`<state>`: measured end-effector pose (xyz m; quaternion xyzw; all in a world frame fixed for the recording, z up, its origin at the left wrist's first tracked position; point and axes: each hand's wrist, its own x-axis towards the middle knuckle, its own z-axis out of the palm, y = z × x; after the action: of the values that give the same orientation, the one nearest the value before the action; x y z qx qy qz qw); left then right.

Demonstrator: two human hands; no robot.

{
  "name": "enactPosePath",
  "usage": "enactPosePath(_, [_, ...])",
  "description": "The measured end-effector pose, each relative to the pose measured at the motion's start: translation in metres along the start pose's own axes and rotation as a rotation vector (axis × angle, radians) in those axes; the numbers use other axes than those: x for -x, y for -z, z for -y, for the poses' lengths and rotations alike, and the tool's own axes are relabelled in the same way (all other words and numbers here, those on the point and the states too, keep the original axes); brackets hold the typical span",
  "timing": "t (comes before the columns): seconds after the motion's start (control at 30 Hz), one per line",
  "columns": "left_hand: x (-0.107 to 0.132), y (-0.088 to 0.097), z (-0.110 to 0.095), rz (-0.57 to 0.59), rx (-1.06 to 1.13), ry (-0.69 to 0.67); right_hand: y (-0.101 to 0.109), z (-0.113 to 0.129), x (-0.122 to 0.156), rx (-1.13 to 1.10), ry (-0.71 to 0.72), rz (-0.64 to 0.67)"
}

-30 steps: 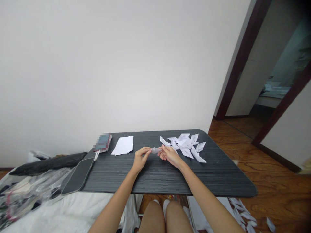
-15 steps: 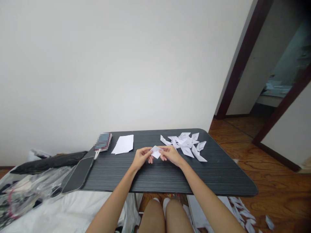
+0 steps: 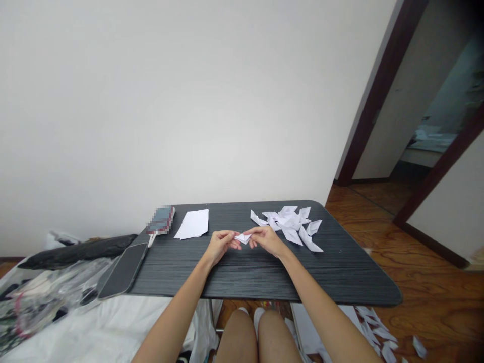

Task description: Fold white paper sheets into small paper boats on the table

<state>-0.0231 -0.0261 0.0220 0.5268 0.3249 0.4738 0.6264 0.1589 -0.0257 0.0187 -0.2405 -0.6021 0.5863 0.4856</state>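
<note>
Between my two hands, just above the dark table (image 3: pixel 170 272), is a small folded piece of white paper (image 3: pixel 244 239). My left hand (image 3: pixel 222 245) pinches its left corner between thumb and fingers. The right corner is gripped the same way by my right hand (image 3: pixel 266 239). Its lower edge points toward me in a shallow V. A pile of folded white paper shapes (image 3: pixel 289 222) lies just beyond my right hand. Flat white sheets (image 3: pixel 194 224) rest in a small stack to the far left of my left hand.
At the table's left edge lies a phone-like dark slab (image 3: pixel 124 270), with a blurred-out packet (image 3: pixel 162 220) behind it. A white wall (image 3: pixel 227 101) rises behind the table. More folded papers (image 3: pixel 378 330) lie on the floor at the right. Bags and white cloth (image 3: pixel 94 327) are at the left.
The paper between my hands went from a diamond facing me to a flatter, narrower shape, its top corner folded or tipped down. Both hands keep hold and have barely moved.
</note>
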Motion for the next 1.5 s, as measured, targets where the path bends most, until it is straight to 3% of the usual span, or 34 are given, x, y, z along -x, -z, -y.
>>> enactPosePath(0.17, [-0.001,-0.001,0.004,-0.003,-0.134,-0.015,-0.001,0.005,0.001,0.141,0.017,-0.029])
enactPosePath(0.37, [-0.001,-0.003,0.012,-0.066,-0.420,-0.168,-0.001,-0.006,-0.004,0.181,-0.030,-0.209])
enactPosePath(0.5, [0.001,-0.005,0.013,-0.085,-0.649,-0.297,-0.002,-0.012,-0.005,0.193,0.011,-0.214])
enactPosePath(0.67, [0.006,-0.009,0.004,-0.071,-0.849,-0.346,-0.005,-0.011,-0.003,0.154,0.022,-0.152])
enactPosePath(0.87, [0.005,-0.010,0.005,-0.086,-0.870,-0.325,-0.008,-0.008,-0.005,0.069,-0.053,-0.168])
enactPosePath(1.1, [0.008,-0.016,-0.002,0.008,-1.004,-0.378,-0.013,-0.013,-0.004,0.087,-0.039,-0.145])
enactPosePath(1.2, [0.008,-0.015,-0.002,-0.007,-0.943,-0.341,-0.014,-0.013,-0.005,0.103,-0.049,-0.158])
enactPosePath(1.37, [0.004,-0.011,0.008,0.017,-0.663,-0.222,-0.011,-0.014,-0.009,0.124,-0.035,-0.250])
enactPosePath(1.5, [0.003,-0.010,0.014,-0.041,-0.629,-0.236,-0.009,-0.018,-0.011,0.125,-0.010,-0.289])
